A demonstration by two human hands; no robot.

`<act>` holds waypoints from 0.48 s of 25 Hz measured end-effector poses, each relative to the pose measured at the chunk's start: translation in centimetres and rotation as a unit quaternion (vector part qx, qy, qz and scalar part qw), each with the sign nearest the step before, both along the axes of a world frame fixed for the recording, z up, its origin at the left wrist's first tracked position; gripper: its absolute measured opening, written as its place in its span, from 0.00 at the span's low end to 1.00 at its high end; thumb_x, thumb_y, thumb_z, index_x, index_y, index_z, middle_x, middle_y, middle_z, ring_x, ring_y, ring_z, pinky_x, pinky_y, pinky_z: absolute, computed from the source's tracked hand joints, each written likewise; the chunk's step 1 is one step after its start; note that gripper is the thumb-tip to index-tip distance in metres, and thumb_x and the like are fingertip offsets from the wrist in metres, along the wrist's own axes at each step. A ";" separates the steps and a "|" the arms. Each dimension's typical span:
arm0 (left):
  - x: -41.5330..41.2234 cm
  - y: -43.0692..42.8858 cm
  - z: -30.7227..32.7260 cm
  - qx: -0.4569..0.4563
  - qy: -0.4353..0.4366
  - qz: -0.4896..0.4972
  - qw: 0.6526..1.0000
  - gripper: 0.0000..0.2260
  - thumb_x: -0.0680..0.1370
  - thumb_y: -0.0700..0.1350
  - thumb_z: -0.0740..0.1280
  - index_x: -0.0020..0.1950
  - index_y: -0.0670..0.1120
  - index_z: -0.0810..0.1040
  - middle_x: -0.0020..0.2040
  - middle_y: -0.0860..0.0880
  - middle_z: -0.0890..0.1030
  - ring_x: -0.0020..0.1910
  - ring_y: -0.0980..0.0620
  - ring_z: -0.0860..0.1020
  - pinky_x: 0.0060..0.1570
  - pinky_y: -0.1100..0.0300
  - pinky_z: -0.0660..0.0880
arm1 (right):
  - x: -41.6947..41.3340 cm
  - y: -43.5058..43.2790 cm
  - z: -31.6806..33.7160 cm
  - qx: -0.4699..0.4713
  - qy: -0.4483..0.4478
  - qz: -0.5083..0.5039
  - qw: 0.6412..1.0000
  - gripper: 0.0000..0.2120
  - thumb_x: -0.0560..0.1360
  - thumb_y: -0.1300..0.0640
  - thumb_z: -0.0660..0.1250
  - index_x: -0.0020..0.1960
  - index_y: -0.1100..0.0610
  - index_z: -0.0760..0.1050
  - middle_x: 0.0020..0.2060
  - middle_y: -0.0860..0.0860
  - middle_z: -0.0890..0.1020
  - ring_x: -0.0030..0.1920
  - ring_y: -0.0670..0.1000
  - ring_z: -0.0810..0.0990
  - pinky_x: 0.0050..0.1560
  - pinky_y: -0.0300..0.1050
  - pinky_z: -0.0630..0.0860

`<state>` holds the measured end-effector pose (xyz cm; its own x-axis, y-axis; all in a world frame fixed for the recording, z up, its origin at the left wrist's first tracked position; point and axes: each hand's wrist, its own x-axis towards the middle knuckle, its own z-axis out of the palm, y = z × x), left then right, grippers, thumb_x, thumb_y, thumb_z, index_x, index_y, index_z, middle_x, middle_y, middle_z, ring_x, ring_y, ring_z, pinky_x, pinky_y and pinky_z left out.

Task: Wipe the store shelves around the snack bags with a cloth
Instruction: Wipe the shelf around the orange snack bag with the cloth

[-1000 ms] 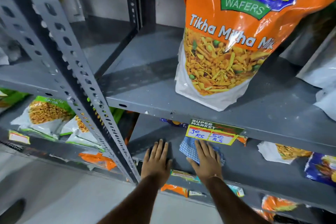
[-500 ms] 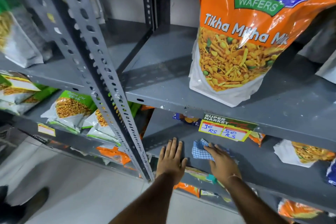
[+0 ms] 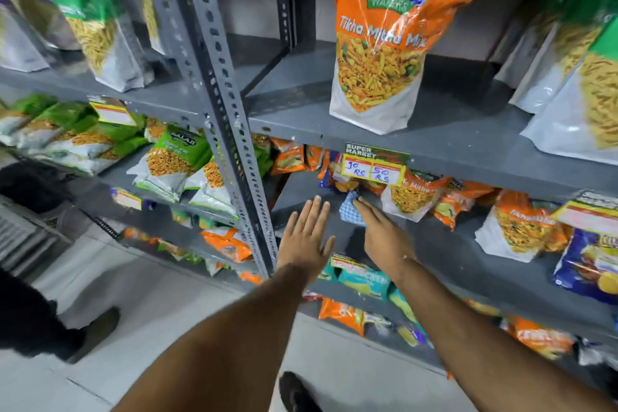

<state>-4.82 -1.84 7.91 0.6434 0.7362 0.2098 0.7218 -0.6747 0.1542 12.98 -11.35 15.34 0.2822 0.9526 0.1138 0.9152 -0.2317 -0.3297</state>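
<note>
The tall orange bag reads "BALAJI WAFERS Tikha Mitha Mix"; the price tag below it says "SUPER MARKET", "90 RS" and "50 RS". The left hand lies flat with straight fingers at the front of the grey metal shelf. The right hand presses straight fingers on the blue checked cloth, just beside small snack bags. Pale tiled floor lies below

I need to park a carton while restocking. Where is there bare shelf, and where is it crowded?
Upper shelf: bare between the slotted post and the orange Balaji bag, and between that bag and the green-topped bags. Middle shelf: bare front strip right of the right hand. Crowded along its back, where small packets pile behind the cloth.
</note>
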 end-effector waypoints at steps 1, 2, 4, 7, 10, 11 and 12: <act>-0.7 -0.6 0.1 0.018 -0.013 0.001 1.000 0.34 0.87 0.61 0.49 0.90 0.49 0.48 0.91 0.48 0.48 0.90 0.46 0.48 0.86 0.48 0.44 | -0.4 -0.2 0.6 0.007 0.002 0.003 1.000 0.35 0.75 0.68 0.61 0.79 0.47 0.60 0.77 0.44 0.67 0.70 0.56 0.75 0.60 0.54 0.78; -1.2 -1.0 0.7 0.031 -0.018 0.004 0.999 0.34 0.87 0.61 0.50 0.91 0.50 0.47 0.91 0.49 0.48 0.90 0.46 0.47 0.86 0.48 0.43 | -0.5 -0.1 0.8 0.017 0.008 0.008 1.000 0.35 0.75 0.68 0.61 0.78 0.47 0.61 0.77 0.45 0.67 0.69 0.57 0.75 0.60 0.56 0.79; -2.3 -2.0 2.3 0.030 -0.031 0.015 0.999 0.33 0.88 0.61 0.49 0.90 0.52 0.42 0.91 0.50 0.42 0.90 0.50 0.41 0.87 0.49 0.40 | -1.0 -0.1 1.3 0.036 0.013 0.030 0.999 0.34 0.74 0.69 0.61 0.77 0.49 0.63 0.76 0.46 0.68 0.70 0.57 0.74 0.60 0.58 0.79; -4.2 -3.2 5.4 0.058 -0.058 0.018 0.997 0.32 0.89 0.59 0.50 0.90 0.53 0.40 0.91 0.53 0.39 0.89 0.53 0.37 0.87 0.49 0.36 | -2.8 -0.7 2.9 0.048 0.055 0.051 0.996 0.31 0.75 0.68 0.59 0.75 0.47 0.65 0.75 0.47 0.70 0.72 0.56 0.73 0.63 0.58 0.77; -5.7 -1.7 9.2 0.110 -0.089 -0.008 0.990 0.33 0.87 0.53 0.53 0.90 0.54 0.43 0.91 0.52 0.42 0.90 0.52 0.40 0.87 0.45 0.36 | -5.4 -1.5 6.2 0.085 0.074 0.071 0.991 0.31 0.75 0.68 0.59 0.74 0.47 0.68 0.73 0.47 0.73 0.68 0.56 0.76 0.62 0.56 0.78; -5.7 -0.7 10.6 0.126 -0.112 -0.013 0.986 0.35 0.84 0.50 0.55 0.91 0.54 0.45 0.91 0.51 0.44 0.90 0.51 0.42 0.87 0.44 0.37 | -6.3 -1.7 7.8 0.107 0.071 0.081 0.988 0.31 0.75 0.68 0.59 0.74 0.47 0.69 0.72 0.47 0.74 0.67 0.56 0.77 0.61 0.56 0.78; -5.7 0.6 12.2 0.144 -0.139 -0.010 0.980 0.38 0.81 0.48 0.58 0.91 0.53 0.48 0.91 0.50 0.45 0.90 0.50 0.44 0.87 0.43 0.38 | -7.0 -1.7 9.7 0.133 0.064 0.090 0.985 0.31 0.74 0.69 0.59 0.73 0.48 0.70 0.70 0.47 0.76 0.66 0.57 0.77 0.59 0.56 0.79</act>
<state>-10.48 -1.21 20.15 0.5453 0.6085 0.5765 0.6658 -0.7323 0.1433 5.97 -13.07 25.00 0.1406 0.9299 0.3399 0.8807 0.0395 -0.4721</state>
